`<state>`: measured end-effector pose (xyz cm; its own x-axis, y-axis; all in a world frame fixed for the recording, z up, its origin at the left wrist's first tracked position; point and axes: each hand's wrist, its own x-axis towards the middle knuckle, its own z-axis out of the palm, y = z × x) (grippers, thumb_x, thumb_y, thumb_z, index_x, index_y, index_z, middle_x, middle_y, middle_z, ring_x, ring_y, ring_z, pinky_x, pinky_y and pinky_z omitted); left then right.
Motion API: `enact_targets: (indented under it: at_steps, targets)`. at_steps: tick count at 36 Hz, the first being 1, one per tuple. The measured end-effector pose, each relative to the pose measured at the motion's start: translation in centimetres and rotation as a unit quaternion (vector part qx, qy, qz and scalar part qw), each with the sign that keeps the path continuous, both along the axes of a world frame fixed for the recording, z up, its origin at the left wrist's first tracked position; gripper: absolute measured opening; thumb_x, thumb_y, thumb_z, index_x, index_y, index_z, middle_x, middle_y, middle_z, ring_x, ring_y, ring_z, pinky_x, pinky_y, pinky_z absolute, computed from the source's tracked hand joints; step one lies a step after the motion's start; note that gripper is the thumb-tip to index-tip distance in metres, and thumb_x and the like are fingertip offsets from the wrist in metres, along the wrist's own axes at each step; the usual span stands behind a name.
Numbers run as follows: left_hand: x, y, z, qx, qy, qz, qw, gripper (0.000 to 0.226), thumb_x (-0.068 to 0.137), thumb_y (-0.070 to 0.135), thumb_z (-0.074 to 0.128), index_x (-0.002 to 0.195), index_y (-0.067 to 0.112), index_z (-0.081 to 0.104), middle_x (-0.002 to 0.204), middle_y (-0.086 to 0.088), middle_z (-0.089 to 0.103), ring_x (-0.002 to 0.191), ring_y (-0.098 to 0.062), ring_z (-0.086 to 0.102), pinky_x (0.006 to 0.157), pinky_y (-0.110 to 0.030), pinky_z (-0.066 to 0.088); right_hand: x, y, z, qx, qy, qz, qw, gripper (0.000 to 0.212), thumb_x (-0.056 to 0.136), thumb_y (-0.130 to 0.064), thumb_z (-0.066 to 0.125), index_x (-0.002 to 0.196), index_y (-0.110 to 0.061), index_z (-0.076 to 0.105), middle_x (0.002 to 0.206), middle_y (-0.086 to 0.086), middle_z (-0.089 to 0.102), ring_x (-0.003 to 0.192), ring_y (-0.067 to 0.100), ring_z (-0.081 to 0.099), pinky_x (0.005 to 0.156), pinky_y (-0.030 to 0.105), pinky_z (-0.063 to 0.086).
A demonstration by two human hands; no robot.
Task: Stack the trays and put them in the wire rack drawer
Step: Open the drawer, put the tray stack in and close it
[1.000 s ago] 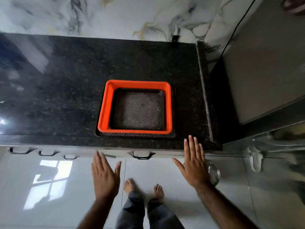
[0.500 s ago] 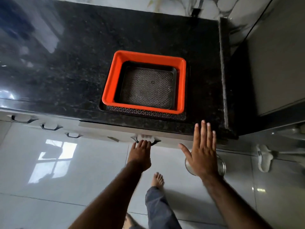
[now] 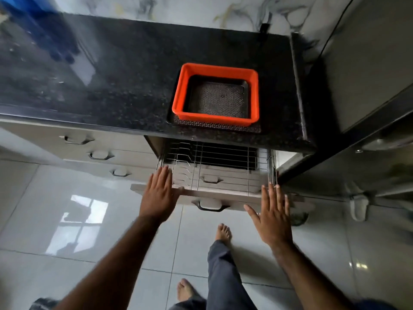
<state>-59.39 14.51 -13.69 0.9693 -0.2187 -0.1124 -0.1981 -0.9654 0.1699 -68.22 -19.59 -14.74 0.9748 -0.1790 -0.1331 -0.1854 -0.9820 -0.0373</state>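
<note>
1. Black speckled stone table (image 3: pixel 125 86), glossy, running 9 to 3 o'clock across upper frame; raised lip along its 3 o'clock end.
2. Marbled white wall (image 3: pixel 201 10) behind at 12 o'clock; grey appliance panel (image 3: pixel 368 63) at 2 o'clock, just beside table end.
3. White glossy tile floor (image 3: pixel 67 220) below, window reflection at 8 o'clock. Bare feet and grey trouser legs at 6 o'clock.
4. Closed drawer fronts with dark handles (image 3: pixel 100 155) stepped under table edge at 9 o'clock.
5. Stacked trays (image 3: pixel 215 95) on table at 1 o'clock, near front edge and near 3 o'clock end. Orange tray outermost in view, dark perforated tray nested inside, another dark meshed tray under it showing along the 6 o'clock side.
6. Stack nearly square; slightly longer axis 9-to-3, parallel to table front edge. Open side up, lying flat, not tilted.
7. Wire rack drawer (image 3: pixel 212 171) pulled out directly below trays, toward 6 o'clock. Chrome wire grid and dividers visible, dark handle on its front panel. No trays in it yet.
8. Left hand (image 3: pixel 159 195) open, fingers together and extended, over drawer front at its 9 o'clock corner; contact unclear.
9. Right hand (image 3: pixel 271 218) open, fingers extended, thumb spread, at drawer's 3 o'clock corner; gripping nothing, contact unclear.
</note>
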Motion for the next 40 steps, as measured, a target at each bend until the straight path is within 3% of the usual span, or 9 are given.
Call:
enact_targets:
  at_steps: [5, 13, 16, 19, 23, 26, 30, 36, 40]
  targets:
    - [-4.1, 1.8, -0.5, 0.052, 0.067, 0.016, 0.996, 0.096, 0.087, 0.070, -0.007, 0.153, 0.007, 0.025, 0.162, -0.008, 0.025, 0.152, -0.024, 0.015, 0.123, -0.047, 0.010, -4.5, 0.9, 0.3, -0.007, 0.014, 0.002, 1.000, 0.094, 0.090, -0.078, 0.019, 0.159, -0.013, 0.019, 0.168, 0.010, 0.018, 0.157, 0.028, 0.009, 0.126, 0.051, 0.014]
    - [-9.0, 2.5, 0.7, 0.035, 0.057, -0.003, 0.998, 0.091, 0.095, 0.063, 0.004, 0.140, -0.002, 0.047, 0.148, -0.017, 0.048, 0.141, -0.033, 0.040, 0.116, -0.052, 0.031, -8.8, 1.7, 0.6, -0.005, 0.030, 0.005, 1.000, 0.096, 0.089, -0.079, 0.025, 0.157, -0.012, 0.027, 0.166, 0.011, 0.025, 0.156, 0.029, 0.018, 0.125, 0.051, 0.019]
    - [-9.5, 2.7, 1.0, 0.036, 0.065, 0.000, 0.997, 0.093, 0.093, 0.066, 0.002, 0.142, 0.001, 0.046, 0.150, -0.014, 0.047, 0.142, -0.029, 0.040, 0.117, -0.050, 0.029, -9.3, 2.1, 0.9, 0.004, 0.040, -0.014, 0.999, 0.094, 0.087, -0.081, 0.024, 0.152, -0.014, 0.039, 0.161, 0.009, 0.038, 0.150, 0.028, 0.034, 0.121, 0.049, 0.025]
    - [-7.6, 2.2, 1.9, -0.006, 0.071, 0.067, 0.995, 0.087, 0.091, 0.070, 0.017, 0.146, 0.007, 0.041, 0.152, -0.010, 0.045, 0.143, -0.027, 0.038, 0.118, -0.046, 0.026, -8.2, 1.9, 1.6, 0.029, 0.031, -0.020, 0.999, 0.089, 0.087, -0.081, 0.024, 0.144, -0.018, 0.051, 0.153, 0.007, 0.050, 0.141, 0.027, 0.046, 0.113, 0.048, 0.036]
    - [-0.3, 0.6, 5.2, -0.133, 0.004, 0.138, 0.981, 0.074, 0.094, 0.061, 0.030, 0.133, 0.001, 0.050, 0.135, -0.021, 0.057, 0.124, -0.035, 0.052, 0.104, -0.043, 0.043, -1.6, 0.2, 4.1, 0.091, -0.047, -0.009, 0.995, 0.080, 0.093, -0.072, 0.027, 0.136, -0.012, 0.057, 0.138, 0.012, 0.059, 0.126, 0.029, 0.053, 0.102, 0.046, 0.050]
    - [7.2, -0.3, 7.5, -0.210, -0.010, 0.163, 0.964, 0.061, 0.099, 0.048, 0.041, 0.140, 0.003, 0.044, 0.145, -0.021, 0.048, 0.133, -0.035, 0.045, 0.110, -0.043, 0.038, 5.9, -1.6, 6.6, 0.134, -0.119, -0.002, 0.984, 0.064, 0.097, -0.058, 0.039, 0.132, -0.008, 0.060, 0.133, 0.013, 0.061, 0.122, 0.030, 0.055, 0.104, 0.045, 0.048]
    - [18.0, -0.9, 9.7, -0.222, -0.019, 0.200, 0.954, 0.046, 0.096, 0.030, 0.050, 0.132, 0.001, 0.052, 0.134, -0.024, 0.056, 0.125, -0.040, 0.052, 0.104, -0.045, 0.041, 16.6, -3.7, 8.4, 0.195, -0.194, -0.050, 0.960, 0.040, 0.097, -0.029, 0.059, 0.126, -0.001, 0.064, 0.127, 0.021, 0.063, 0.118, 0.038, 0.059, 0.104, 0.047, 0.047]
    - [27.8, -2.1, 8.4, -0.160, 0.071, 0.236, 0.956, 0.027, 0.090, 0.024, 0.055, 0.092, 0.000, 0.066, 0.099, -0.028, 0.069, 0.098, -0.043, 0.064, 0.074, -0.036, 0.041, 28.9, -5.5, 7.5, 0.291, -0.055, -0.154, 0.943, 0.044, 0.098, -0.023, 0.059, 0.134, 0.002, 0.058, 0.134, 0.024, 0.060, 0.125, 0.037, 0.058, 0.110, 0.042, 0.045]
    - [30.5, -2.4, 6.4, -0.158, 0.088, 0.240, 0.954, 0.023, 0.085, 0.025, 0.063, 0.094, 0.008, 0.075, 0.096, -0.022, 0.073, 0.097, -0.035, 0.069, 0.077, -0.035, 0.049, 32.8, -6.0, 5.7, 0.304, -0.023, -0.173, 0.936, 0.045, 0.094, -0.031, 0.063, 0.128, -0.001, 0.063, 0.128, 0.023, 0.064, 0.119, 0.036, 0.061, 0.106, 0.041, 0.048]
